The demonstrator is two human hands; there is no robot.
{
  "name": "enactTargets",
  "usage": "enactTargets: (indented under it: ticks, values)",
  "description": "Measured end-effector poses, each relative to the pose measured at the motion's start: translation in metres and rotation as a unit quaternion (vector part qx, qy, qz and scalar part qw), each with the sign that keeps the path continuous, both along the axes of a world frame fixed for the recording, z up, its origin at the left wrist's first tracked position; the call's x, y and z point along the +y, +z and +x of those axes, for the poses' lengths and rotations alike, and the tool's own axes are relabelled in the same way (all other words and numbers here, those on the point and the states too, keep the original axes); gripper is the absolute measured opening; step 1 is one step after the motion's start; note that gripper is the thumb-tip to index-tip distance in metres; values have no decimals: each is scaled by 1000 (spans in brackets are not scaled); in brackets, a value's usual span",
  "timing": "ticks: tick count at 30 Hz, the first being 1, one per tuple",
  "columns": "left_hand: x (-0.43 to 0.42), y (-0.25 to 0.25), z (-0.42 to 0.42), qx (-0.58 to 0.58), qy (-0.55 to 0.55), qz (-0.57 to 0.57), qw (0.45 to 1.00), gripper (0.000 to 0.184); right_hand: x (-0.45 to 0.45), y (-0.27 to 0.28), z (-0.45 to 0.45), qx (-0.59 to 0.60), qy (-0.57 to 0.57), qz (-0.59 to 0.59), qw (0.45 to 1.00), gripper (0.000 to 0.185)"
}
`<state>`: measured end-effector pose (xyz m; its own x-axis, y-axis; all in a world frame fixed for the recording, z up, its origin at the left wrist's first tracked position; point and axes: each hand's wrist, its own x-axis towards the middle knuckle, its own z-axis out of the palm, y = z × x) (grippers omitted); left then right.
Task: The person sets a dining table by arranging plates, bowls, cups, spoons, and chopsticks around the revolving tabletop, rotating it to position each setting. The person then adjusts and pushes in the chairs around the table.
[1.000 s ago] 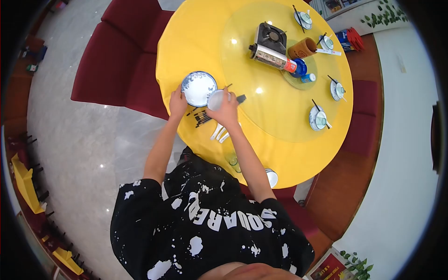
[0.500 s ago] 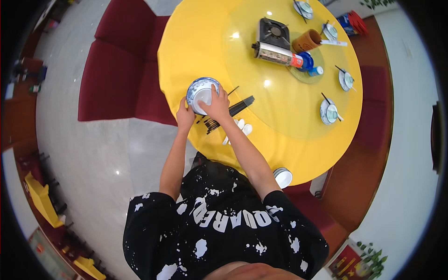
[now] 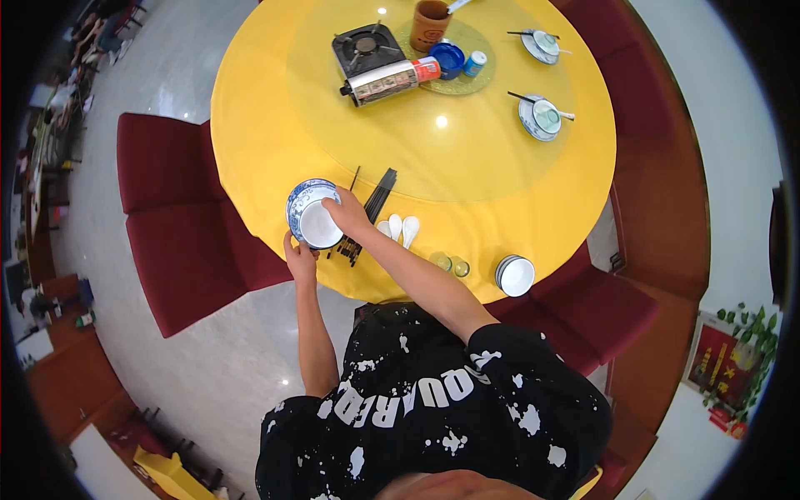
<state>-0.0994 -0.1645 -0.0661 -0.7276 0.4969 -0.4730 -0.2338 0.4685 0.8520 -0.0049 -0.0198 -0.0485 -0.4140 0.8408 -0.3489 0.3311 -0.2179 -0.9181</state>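
Near the table's left front edge, a white bowl (image 3: 322,226) rests on a blue-and-white patterned plate (image 3: 302,194); more than one plate may be stacked there. My right hand (image 3: 347,216) is closed on the bowl's right rim, thumb toward its inside. From below, my left hand (image 3: 302,257) grips the near edge of the plate, its fingertips partly hidden. Just right of the bowl lies a bundle of dark chopsticks (image 3: 379,197), partly covered by my right hand and forearm. White spoons (image 3: 395,225) lie beside my right forearm.
Small glasses (image 3: 452,265) and a stack of bowls (image 3: 515,276) stand along the front edge. A portable gas stove (image 3: 368,50), a brown cup (image 3: 429,27) and a blue bowl (image 3: 447,60) are farther back. Place settings (image 3: 541,117) sit right. Red chairs (image 3: 179,208) flank the table.
The view has shifted, bringing the glasses into sight. Both hands remain at the bowl and plate; my right hand has moved from inside the bowl toward its right rim.
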Motion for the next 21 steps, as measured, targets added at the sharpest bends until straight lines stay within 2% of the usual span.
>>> enactTargets:
  ticks: [2,5,6,8,14,21]
  values:
    - [10,9,10,9,-3,-4,1000,45,8,11,19,28,-2,-30,999,62]
    - [37,8,26,15,-66,15,998,46,30,19,59,-20,-17,46,999,61]
    - [51,-1,33,19,-78,40,996,48,34,9,71,-39,-55,94,993,51]
    - [83,-18,52,20,-107,65,992,47,49,9,103,-90,-68,136,984,47]
    - [180,-28,124,75,-247,43,965,43,96,0,196,-133,-166,144,966,37]
    - [242,-32,201,65,-309,5,949,43,131,-31,267,-136,-265,151,942,30]
